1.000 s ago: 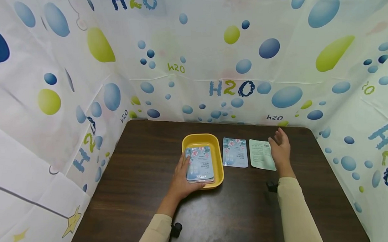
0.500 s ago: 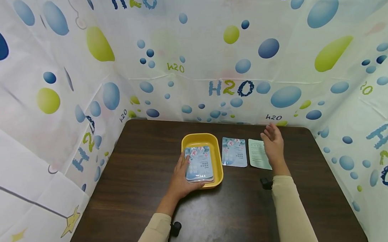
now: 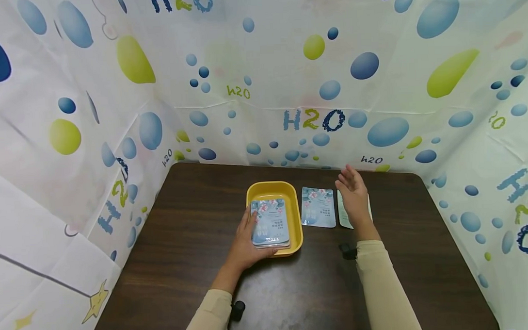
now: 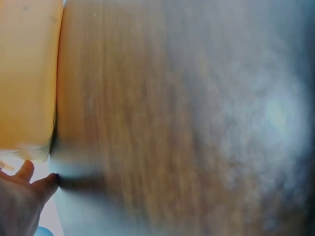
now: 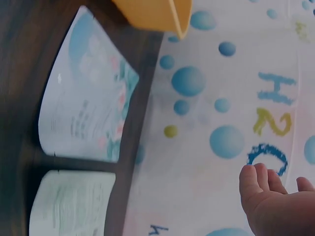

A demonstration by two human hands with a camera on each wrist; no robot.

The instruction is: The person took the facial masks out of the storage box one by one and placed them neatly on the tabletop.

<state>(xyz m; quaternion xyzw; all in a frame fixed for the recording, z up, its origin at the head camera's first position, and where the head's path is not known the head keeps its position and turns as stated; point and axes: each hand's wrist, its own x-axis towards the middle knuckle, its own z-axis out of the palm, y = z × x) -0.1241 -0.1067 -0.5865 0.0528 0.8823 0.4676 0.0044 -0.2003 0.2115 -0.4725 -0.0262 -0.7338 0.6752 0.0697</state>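
A stack of blue flowered sachets (image 3: pixel 270 223) lies in a yellow tray (image 3: pixel 297 236) left of the table's middle. My left hand (image 3: pixel 245 243) rests at the tray's near left corner, fingers stretched along the left side to the stack's edge and thumb along the front. In the left wrist view, its fingertips (image 4: pixel 47 184) show beside the tray's wall (image 4: pixel 27 73). One blue flowered sachet (image 3: pixel 318 208) lies right of the tray. Beside that is a pale green printed sachet (image 3: pixel 343 213), partly hidden by my right hand (image 3: pixel 354 196), which hovers with extended fingers, holding nothing.
The dark brown wooden table (image 3: pixel 195 211) meets a white sheet with blue and green bubble prints (image 3: pixel 262 111) at the back and sides. A black camera (image 3: pixel 348 252) is strapped at the right wrist, another black camera (image 3: pixel 238 310) at the left.
My right hand has moved left from the green sachet's right edge to over it, now covering much of it. The left hand, tray and stack have stayed in place.
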